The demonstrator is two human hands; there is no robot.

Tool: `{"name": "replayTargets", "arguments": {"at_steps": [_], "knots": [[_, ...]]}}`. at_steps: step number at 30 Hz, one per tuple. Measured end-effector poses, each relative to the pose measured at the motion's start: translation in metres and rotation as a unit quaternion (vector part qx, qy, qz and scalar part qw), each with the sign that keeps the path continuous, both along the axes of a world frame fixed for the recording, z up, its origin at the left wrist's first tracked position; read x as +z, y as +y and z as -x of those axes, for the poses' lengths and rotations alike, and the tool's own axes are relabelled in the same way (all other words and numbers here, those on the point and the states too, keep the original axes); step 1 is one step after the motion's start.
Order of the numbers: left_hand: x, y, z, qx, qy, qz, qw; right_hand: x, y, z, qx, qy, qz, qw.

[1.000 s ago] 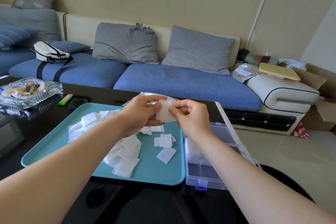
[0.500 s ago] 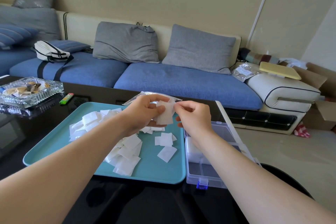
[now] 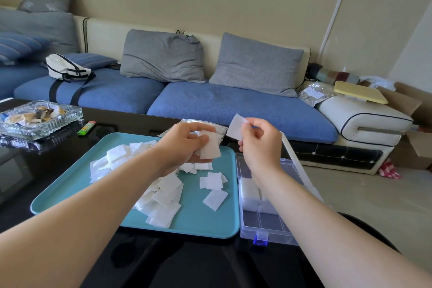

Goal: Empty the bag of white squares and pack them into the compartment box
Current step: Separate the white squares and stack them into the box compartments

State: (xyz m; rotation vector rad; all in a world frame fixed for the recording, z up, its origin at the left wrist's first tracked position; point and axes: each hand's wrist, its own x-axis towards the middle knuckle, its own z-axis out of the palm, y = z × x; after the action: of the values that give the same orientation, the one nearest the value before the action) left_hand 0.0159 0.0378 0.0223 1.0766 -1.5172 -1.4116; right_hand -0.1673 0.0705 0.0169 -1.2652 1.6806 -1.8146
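My left hand [image 3: 187, 142] grips a small stack of white squares [image 3: 209, 147] above the far side of the teal tray [image 3: 70, 187]. My right hand [image 3: 259, 140] pinches a single white square [image 3: 236, 127] in the air above the far end of the clear compartment box [image 3: 268, 224]. Several loose white squares [image 3: 163, 196] lie heaped on the tray. One box compartment holds a stack of squares [image 3: 249, 188]. The clear bag [image 3: 219, 130] lies behind my hands, mostly hidden.
The tray and box sit on a black glossy table [image 3: 58, 147]. At the left stand a glass ashtray [image 3: 39, 117] and a green lighter [image 3: 86, 128]. The box lid [image 3: 294, 154] stands open to the right. A blue sofa [image 3: 233, 105] runs behind the table.
My hands were together on one stack of squares. My right hand has now pulled one square off and moved up and to the right, away from my left hand.
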Motion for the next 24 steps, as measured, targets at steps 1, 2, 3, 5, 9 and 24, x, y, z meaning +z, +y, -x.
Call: {"name": "replayTargets", "arguments": {"at_steps": [1, 2, 3, 5, 9, 24], "knots": [[-0.001, -0.001, 0.0, -0.006, -0.002, -0.01, 1.0, 0.002, 0.002, 0.002, 0.053, 0.006, -0.013, 0.999], [-0.001, -0.001, 0.001, -0.013, -0.001, -0.023, 1.0, 0.003, 0.005, 0.002, 0.105, 0.024, -0.031, 0.994], [-0.001, -0.001, 0.002, -0.021, 0.001, -0.037, 0.999, 0.003, 0.007, 0.0, 0.141, 0.055, -0.047, 0.987], [0.001, -0.001, 0.003, -0.036, 0.007, -0.058, 0.998, -0.003, 0.007, -0.002, 0.146, 0.145, -0.055, 0.977], [0.004, 0.002, 0.005, -0.058, -0.003, -0.061, 0.996, -0.01, 0.006, -0.005, 0.104, 0.227, -0.042, 0.968], [0.004, 0.006, 0.002, -0.094, -0.009, -0.053, 0.994, -0.01, 0.008, 0.007, 0.239, 0.43, -0.005, 0.871]]}}
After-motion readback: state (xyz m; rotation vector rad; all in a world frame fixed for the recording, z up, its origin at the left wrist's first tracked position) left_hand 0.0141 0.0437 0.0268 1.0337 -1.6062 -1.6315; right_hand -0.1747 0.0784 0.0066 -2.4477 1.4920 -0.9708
